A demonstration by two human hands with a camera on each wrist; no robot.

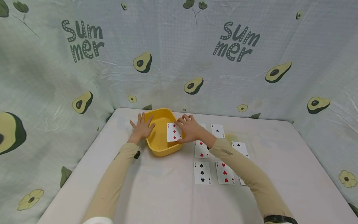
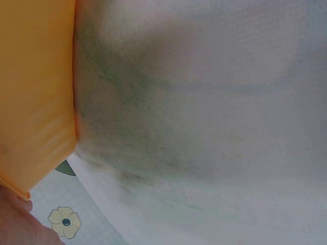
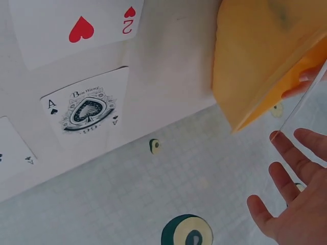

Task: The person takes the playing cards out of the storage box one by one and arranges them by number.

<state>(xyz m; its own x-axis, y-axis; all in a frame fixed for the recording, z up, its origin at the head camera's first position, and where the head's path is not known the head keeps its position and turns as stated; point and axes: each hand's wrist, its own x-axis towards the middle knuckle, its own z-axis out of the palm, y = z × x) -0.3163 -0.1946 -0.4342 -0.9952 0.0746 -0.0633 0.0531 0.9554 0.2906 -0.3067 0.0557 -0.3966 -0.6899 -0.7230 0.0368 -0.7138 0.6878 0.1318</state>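
Note:
My right hand (image 1: pixel 191 129) pinches a three of diamonds card (image 1: pixel 173 132), held face up over the right side of a yellow plastic basin (image 1: pixel 158 135). From the right wrist, that hand (image 3: pixel 301 186) shows its other fingers spread apart, and the card appears as a thin pale edge. At the basin's left rim rests my left hand (image 1: pixel 141 128), fingers spread and straight. In the left wrist view only part of the left hand (image 2: pixel 20 222) shows, against the rim. The basin's inside looks plain yellow around the card.
Right of the basin lie face-up cards in rows: a two of hearts (image 1: pixel 202 151), three of spades (image 1: pixel 202 174), three of hearts (image 1: pixel 224 174), two of spades (image 1: pixel 240 148), ace of clubs (image 1: pixel 218 130) and ace of spades (image 3: pixel 89 107). My right sleeve (image 1: pixel 243 165) partly covers another card.

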